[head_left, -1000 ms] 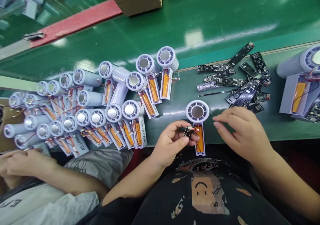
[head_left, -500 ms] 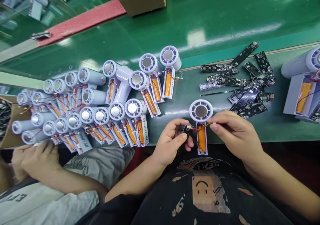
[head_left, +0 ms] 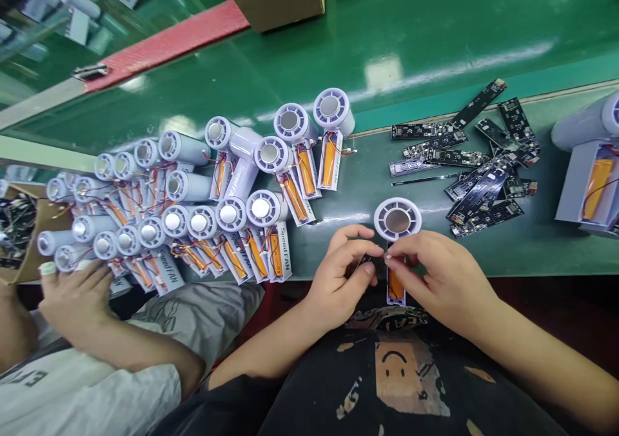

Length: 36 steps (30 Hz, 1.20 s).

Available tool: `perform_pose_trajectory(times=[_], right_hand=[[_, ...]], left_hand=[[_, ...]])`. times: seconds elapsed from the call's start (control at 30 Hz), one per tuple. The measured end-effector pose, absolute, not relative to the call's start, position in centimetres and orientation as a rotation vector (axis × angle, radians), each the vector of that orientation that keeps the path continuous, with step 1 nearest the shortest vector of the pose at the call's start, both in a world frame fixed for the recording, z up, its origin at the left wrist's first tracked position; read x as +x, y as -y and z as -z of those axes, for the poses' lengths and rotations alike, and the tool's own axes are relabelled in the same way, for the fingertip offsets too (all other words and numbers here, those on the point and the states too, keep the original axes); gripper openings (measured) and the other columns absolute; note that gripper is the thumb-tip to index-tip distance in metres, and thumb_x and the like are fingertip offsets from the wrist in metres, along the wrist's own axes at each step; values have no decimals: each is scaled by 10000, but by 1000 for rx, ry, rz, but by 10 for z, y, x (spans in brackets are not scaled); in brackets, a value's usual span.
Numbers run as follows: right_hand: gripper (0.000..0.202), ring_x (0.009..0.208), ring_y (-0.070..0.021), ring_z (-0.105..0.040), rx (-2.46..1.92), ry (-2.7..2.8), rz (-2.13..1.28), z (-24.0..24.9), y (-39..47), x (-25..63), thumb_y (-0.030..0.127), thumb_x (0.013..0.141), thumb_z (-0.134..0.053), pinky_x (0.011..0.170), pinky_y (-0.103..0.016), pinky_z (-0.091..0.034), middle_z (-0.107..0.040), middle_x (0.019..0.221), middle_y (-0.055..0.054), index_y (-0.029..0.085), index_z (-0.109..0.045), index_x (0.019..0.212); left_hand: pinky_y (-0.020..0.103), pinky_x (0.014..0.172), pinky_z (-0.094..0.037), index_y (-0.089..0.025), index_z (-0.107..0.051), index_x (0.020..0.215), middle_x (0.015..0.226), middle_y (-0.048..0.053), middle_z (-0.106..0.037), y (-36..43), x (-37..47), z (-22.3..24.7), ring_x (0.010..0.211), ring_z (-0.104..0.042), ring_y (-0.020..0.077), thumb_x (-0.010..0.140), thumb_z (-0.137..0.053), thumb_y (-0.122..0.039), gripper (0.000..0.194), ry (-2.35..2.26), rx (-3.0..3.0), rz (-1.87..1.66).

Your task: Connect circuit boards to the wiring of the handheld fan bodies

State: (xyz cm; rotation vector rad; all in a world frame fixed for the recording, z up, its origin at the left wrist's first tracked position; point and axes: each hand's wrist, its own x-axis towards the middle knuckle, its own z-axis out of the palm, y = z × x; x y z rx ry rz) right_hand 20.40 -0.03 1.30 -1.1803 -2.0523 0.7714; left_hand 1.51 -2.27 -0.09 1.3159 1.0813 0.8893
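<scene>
In front of me at the bench edge lies a lilac handheld fan (head_left: 397,219), its round grille facing up and its handle casing open. An orange battery (head_left: 395,287) shows inside the handle, partly covered by my fingers. My left hand (head_left: 345,275) is closed round a small black circuit board (head_left: 366,260), mostly hidden by the fingers. Thumb and forefinger of my right hand (head_left: 435,265) pinch a tiny white wire connector (head_left: 387,256) right beside the left fingertips. Whether connector and board touch I cannot tell.
Rows of similar open fans (head_left: 227,213) cover the bench to the left. Loose black circuit boards (head_left: 476,158) lie heaped at the right, with another fan (head_left: 587,158) beyond. A cardboard box (head_left: 278,4) stands at the back. A co-worker's hand (head_left: 77,294) rests at far left.
My right hand has moved left with the wire connector, up to my left fingertips. The left fingers have curled further over the board. The co-worker's hands have shifted.
</scene>
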Motion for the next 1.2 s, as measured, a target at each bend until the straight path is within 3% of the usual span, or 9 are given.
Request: perform_pose_trajectory(times=[0.1,0.23,0.47,0.6,0.67,0.8,0.9,1.1,1.2], right_hand=[[83,640,-149,-622,-1173,2088,-752,-14,0,204,164,911,-550,612,-279,-472,-686,720,5,210,-570,845],[127,576,-130,-590,-1309,1964,-805,-14,1,207,182,892,-568,538,-249,-441,-642,674,26,224,-481,809],[105,585,-109,-601,-1208,1972,-967,-14,-4,212,140,851,-610,546,-221,-472,-650,707,32,214,-537,862],[81,752,-142,-688,-1076,2016,-757,-11,-1,208,136,898,-585,677,-260,-541,-733,841,-29,185,-631,944],[100,792,-155,-702,-1092,2011,-637,-10,0,207,143,916,-573,703,-279,-557,-751,887,-49,178,-658,956],[138,726,-161,-682,-1094,2024,-543,-10,1,206,127,916,-549,654,-296,-554,-739,827,-59,156,-679,880],[166,699,-173,-670,-1101,2027,-501,-12,0,205,121,915,-537,625,-308,-540,-728,809,-83,128,-688,846],[175,657,-180,-651,-1169,2095,-390,-15,0,202,125,904,-557,583,-317,-500,-717,782,-80,126,-699,802],[185,640,-170,-636,-1159,2106,-346,-15,0,201,131,909,-558,577,-313,-485,-711,762,-74,132,-696,785]], left_hand=[[263,697,-577,-258,-601,1108,1258,66,-484,19,14,-3,894,-625,135,940,-558,-176,192,-1148,1645,-854],[348,883,-550,-239,-575,1096,1255,81,-502,14,17,-6,1202,-521,229,937,-517,-98,220,-1194,2006,-839],[282,752,-548,-193,-557,952,1268,88,-483,9,17,-10,784,-599,92,953,-518,-124,79,-1172,2090,-747],[351,879,-547,-205,-581,917,1119,72,-573,8,19,-12,1125,-568,220,953,-544,-181,58,-1247,2032,-809],[373,914,-550,-216,-598,920,1085,59,-583,9,21,-10,1164,-557,230,945,-564,-191,49,-1254,1945,-859],[220,607,-584,-281,-530,1149,1192,45,-514,15,25,-3,759,-648,90,947,-559,-176,228,-1163,1505,-991],[162,496,-541,-267,-510,1138,1140,33,-513,18,26,-1,623,-621,44,956,-542,-177,206,-1117,1322,-995],[279,785,-593,-205,-617,1046,1063,62,-633,13,23,-7,959,-658,164,902,-607,-131,163,-1267,1733,-1011],[299,882,-573,-201,-641,1031,1027,51,-686,10,23,-12,989,-664,159,872,-627,-88,195,-1302,1910,-999]])
